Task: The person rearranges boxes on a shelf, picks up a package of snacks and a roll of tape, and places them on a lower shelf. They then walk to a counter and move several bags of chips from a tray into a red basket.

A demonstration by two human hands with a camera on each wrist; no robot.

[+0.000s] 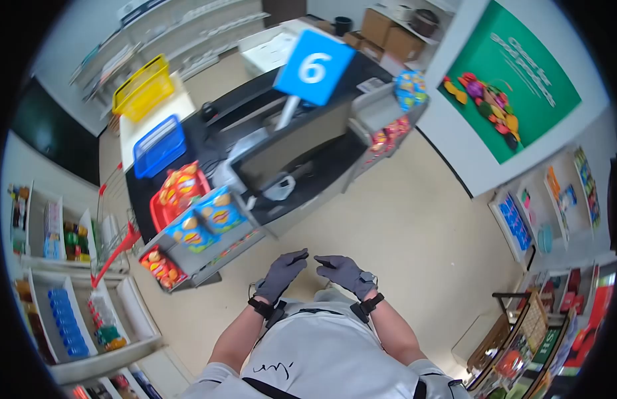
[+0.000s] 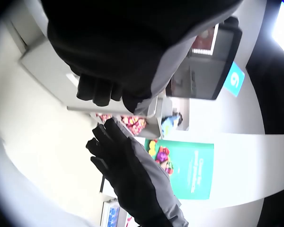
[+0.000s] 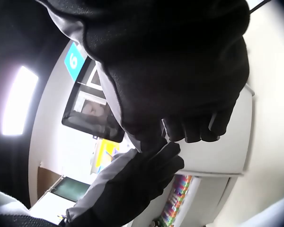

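Both of my hands wear grey gloves with dark palms and are held in front of my waist, above the floor. My left hand (image 1: pixel 282 275) and right hand (image 1: pixel 349 274) face each other with a small gap between the fingertips in the head view. Neither holds anything. In the left wrist view, the right hand (image 2: pixel 137 172) shows its fingers extended below the large, near left hand (image 2: pixel 128 47). From the right wrist, the left hand (image 3: pixel 132 187) overlaps the fingertips of the right hand (image 3: pixel 175 71). Ahead of them stands a black checkout counter (image 1: pixel 325 193).
On the counter are a blue basket (image 1: pixel 160 146), a red basket (image 1: pixel 163 216) with snack bags, and a blue number 6 sign (image 1: pixel 315 66). Blue chip bags (image 1: pixel 218 211) stand on the front rack. Shelves with bottles (image 1: pixel 68 322) line the left; a wooden rack (image 1: pixel 514 346) stands right.
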